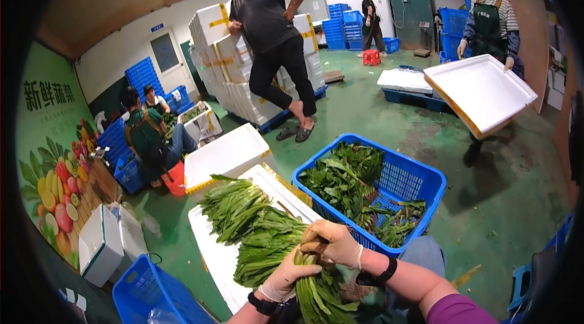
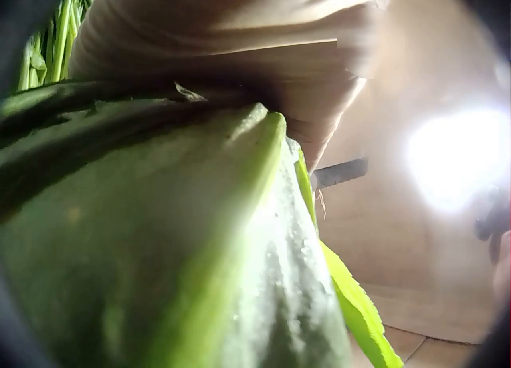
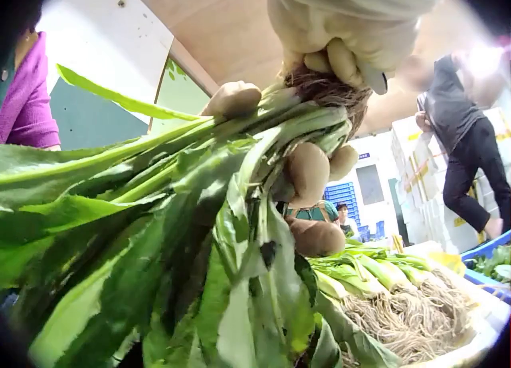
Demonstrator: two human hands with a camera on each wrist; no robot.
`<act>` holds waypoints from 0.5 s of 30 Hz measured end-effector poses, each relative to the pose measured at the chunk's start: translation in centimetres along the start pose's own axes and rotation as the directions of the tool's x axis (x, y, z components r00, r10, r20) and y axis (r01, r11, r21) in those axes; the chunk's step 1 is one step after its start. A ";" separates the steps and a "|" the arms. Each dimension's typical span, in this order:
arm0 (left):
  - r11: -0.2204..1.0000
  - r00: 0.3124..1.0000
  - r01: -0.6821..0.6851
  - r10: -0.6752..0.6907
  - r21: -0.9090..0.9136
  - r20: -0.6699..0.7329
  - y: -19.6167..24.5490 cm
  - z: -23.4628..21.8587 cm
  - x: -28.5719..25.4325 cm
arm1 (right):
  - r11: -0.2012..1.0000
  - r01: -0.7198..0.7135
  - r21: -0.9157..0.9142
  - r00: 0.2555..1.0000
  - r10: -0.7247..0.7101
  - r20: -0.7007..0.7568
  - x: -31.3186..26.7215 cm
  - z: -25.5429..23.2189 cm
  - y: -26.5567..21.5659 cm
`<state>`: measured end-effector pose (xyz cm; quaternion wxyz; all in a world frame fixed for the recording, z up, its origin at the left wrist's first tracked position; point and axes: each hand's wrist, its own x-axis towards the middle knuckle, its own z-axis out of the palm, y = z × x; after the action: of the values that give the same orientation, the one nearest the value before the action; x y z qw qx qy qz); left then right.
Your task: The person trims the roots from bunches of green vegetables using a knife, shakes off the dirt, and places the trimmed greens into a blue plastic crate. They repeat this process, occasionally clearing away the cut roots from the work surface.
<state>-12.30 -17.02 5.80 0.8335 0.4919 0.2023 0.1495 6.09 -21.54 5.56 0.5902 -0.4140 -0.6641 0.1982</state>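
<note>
My gloved left hand (image 1: pixel 283 278) grips a bunch of long leafy greens (image 1: pixel 322 296) round its stems. In the right wrist view, the leaves fan to the left and brown roots (image 3: pixel 327 92) show at the upper end. Curled fingers of my gloved right hand (image 1: pixel 334 242) pinch that root end, just above the left hand. A small grey blade-like piece (image 3: pixel 374 79) sticks out by the right fingers. More bunches (image 1: pixel 234 208) lie beside the hands on a white foam board (image 1: pixel 210 242), their pale roots (image 3: pixel 407 320) facing the right wrist camera. Leaf fills much of the left wrist view.
A blue crate (image 1: pixel 435 187) with loose leaves stands right of the board; another blue crate (image 1: pixel 137 290) is at lower left. Foam boxes (image 1: pixel 225 154) stand beyond. One person (image 1: pixel 267 26) leans on stacked boxes; another (image 1: pixel 493 20) carries a foam lid (image 1: pixel 486 90) at right.
</note>
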 end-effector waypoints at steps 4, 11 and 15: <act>0.996 0.999 0.022 -0.025 -0.089 -0.041 -0.2 0.5 -0.2 | 0.998 -0.065 -0.005 0.998 0.065 -0.025 -0.3 0.4 0.8; 0.968 0.989 -0.084 0.051 -0.238 -0.140 1.2 -1.8 -1.4 | 0.886 -0.457 0.082 0.884 0.463 -0.070 -0.5 -3.8 2.4; 0.917 0.972 -0.192 0.226 -0.349 0.058 1.6 -3.8 -0.6 | 0.870 -0.482 0.104 0.876 0.480 0.048 -1.8 -3.8 4.2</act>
<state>-14.77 -13.70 5.70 0.8942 0.3655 0.0789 0.2462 10.96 -21.39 2.16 0.5378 -0.5303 -0.5340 0.3800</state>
